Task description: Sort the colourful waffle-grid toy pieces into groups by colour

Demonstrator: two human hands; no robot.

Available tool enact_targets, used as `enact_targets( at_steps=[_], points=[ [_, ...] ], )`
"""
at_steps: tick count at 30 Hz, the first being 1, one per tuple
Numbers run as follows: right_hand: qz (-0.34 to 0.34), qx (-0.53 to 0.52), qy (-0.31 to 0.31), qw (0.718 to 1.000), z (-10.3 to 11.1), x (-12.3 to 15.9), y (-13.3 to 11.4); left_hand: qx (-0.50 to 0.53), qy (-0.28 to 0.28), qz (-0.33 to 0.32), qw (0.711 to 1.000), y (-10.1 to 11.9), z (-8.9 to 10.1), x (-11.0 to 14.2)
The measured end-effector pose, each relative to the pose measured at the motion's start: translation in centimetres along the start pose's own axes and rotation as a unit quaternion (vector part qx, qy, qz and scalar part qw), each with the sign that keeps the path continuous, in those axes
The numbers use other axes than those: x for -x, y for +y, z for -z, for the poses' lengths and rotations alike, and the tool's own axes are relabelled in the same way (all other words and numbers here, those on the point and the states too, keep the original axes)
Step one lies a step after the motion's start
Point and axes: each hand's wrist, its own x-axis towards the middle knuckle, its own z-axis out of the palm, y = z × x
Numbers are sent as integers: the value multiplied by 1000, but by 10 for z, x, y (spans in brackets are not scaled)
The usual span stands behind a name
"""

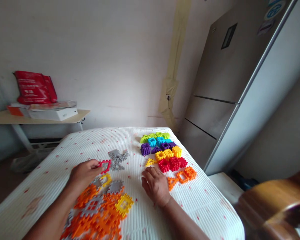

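My left hand is closed, pinching a red square interlocking frame by its left edge, above the near-left part of the table. Below it lies a heap of mixed pieces, mostly orange, with yellow frames and grey squares on top. Palm down on the table, my right hand has loosely bent fingers and no visible piece in it. Red stacks stand just beyond it, and an orange triangle is close by its right side. Grey pieces form a loose pile beyond the left hand.
Sorted by colour at the right are yellow, purple, blue, green and orange pieces. A fridge stands beyond the table's right edge. The side table at left holds a red bag and boxes.
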Motion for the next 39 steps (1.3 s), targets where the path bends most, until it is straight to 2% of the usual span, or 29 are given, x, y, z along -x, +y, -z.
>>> enact_targets(
  at_steps=[2, 3, 5, 7, 12, 17, 22, 25, 28, 30, 32, 36, 39],
  points=[
    [-14, -48, 15, 999, 1, 0, -4, 71, -23, 3, 997, 9, -14, 19],
    [-23, -69, 21, 997, 1, 0, -6, 179, -46, 21, 983, 13, -23, 29],
    [-35, -97, 28, 994, 1, 0, -10, 337, -70, 67, 937, 22, -41, 47],
    [-44, -111, 27, 992, 1, 1, -14, 423, -70, 107, 897, 30, -58, 60],
    [-45, -117, 17, 992, 1, -1, -24, 448, -37, 106, 887, 42, -80, 74],
    [-19, -73, 8, 997, -3, -1, -30, 456, -18, 77, 887, 43, -87, 81],
    [-20, -55, 0, 998, -7, 0, -33, 436, -30, 57, 898, 41, -90, 83],
    [-19, -51, 10, 998, -5, -1, -29, 445, -43, 69, 892, 37, -91, 82],
    [-24, -9, 44, 999, 2, -3, -13, 475, -42, 79, 876, 30, -92, 80],
    [-52, 46, 67, 995, 9, -4, 3, 481, -34, 75, 873, 25, -93, 79],
    [-106, 104, 66, 987, 18, -3, 21, 474, -26, 72, 877, 22, -93, 78],
    [-217, 174, -11, 961, 33, 0, 45, 462, -27, 67, 884, 22, -92, 78],
    [-251, 196, -52, 947, 37, 2, 52, 458, -29, 69, 886, 23, -91, 78]
  ],
)
